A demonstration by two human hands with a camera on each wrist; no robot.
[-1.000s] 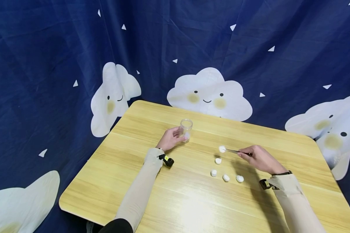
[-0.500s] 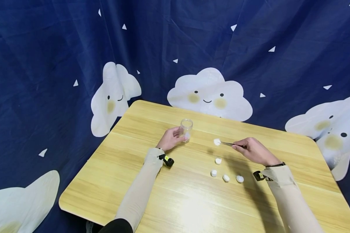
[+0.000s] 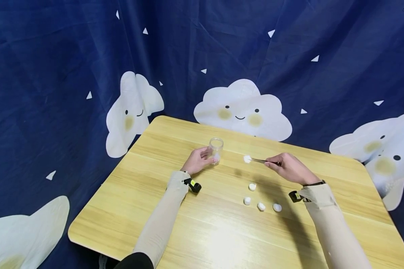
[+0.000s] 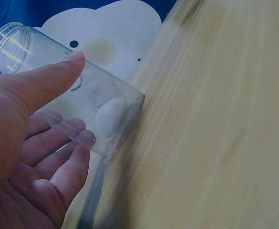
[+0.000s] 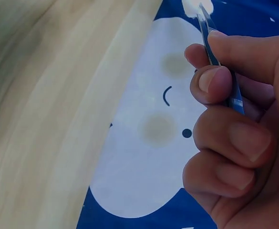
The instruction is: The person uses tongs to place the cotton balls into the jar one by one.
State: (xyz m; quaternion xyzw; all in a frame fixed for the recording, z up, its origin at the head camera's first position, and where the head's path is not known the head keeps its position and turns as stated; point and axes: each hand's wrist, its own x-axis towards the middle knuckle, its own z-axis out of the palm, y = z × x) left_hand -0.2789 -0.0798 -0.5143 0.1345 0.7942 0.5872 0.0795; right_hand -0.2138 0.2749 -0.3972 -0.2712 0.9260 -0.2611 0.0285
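My left hand grips a clear, open-topped plastic jar that stands upright on the table. In the left wrist view, white cotton balls show through the bottom of the jar, with the thumb and fingers around its wall. My right hand pinches metal tweezers. At their tips a white cotton ball is held above the table, to the right of the jar and apart from it. The right wrist view has the tweezers between thumb and fingers, the cotton ball partly cut off by the frame's top.
Several loose cotton balls lie on the wooden table; the farthest cotton ball sits below the tweezers, with another cotton ball at the right. A blue curtain with printed clouds hangs behind the table's back edge.
My right hand has moved left and toward the back, carrying the tweezers and cotton ball closer to the jar. The left hand and jar stay in place.
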